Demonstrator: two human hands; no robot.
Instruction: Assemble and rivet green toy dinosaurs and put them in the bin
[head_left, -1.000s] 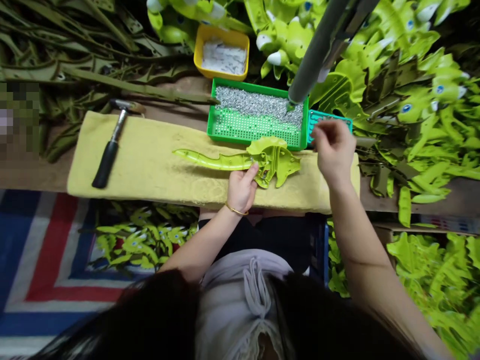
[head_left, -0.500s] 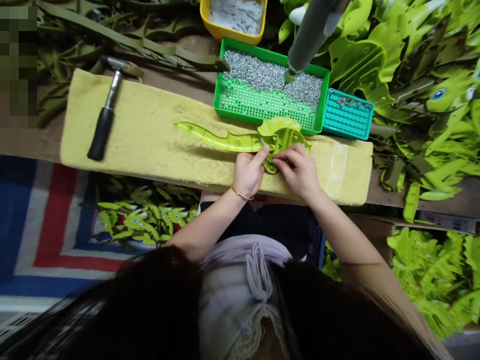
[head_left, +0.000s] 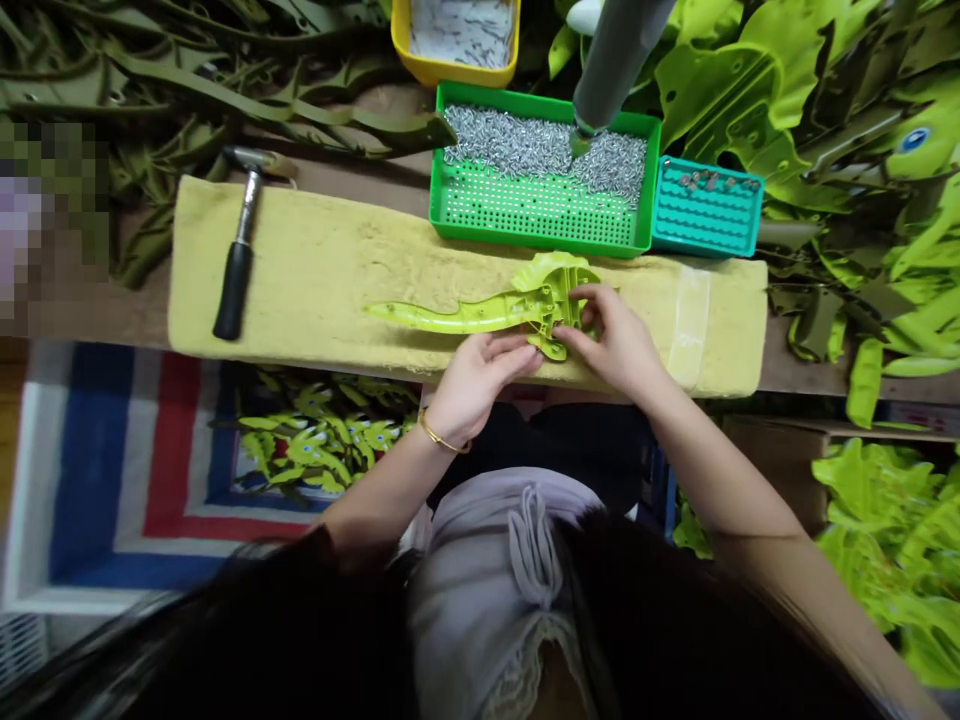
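A lime-green plastic toy part (head_left: 480,315), hollow and ribbed inside, with a long curved tail pointing left, lies on a yellow cloth-covered pad (head_left: 322,260). My right hand (head_left: 619,340) grips its wide right end, thumb and fingers around the edge. At its lower edge, my left hand (head_left: 484,380) has thumb and fingers close together against the small lower lobe. The fingertips partly hide where they touch. Just behind the part stands a green tray (head_left: 540,243) holding many small silver screws (head_left: 510,140).
A hammer (head_left: 238,260) lies at the pad's left. The grey tip of a powered screwdriver (head_left: 611,70) hangs over the screws. A teal tray (head_left: 709,225) and a yellow tub (head_left: 454,75) stand behind. Piles of green parts (head_left: 750,110) and olive parts (head_left: 247,85) flank the bench.
My left hand has slid down and left along the part, off its inner face to its lower edge. My right fingers have spread further over the right end. The view has shifted slightly.
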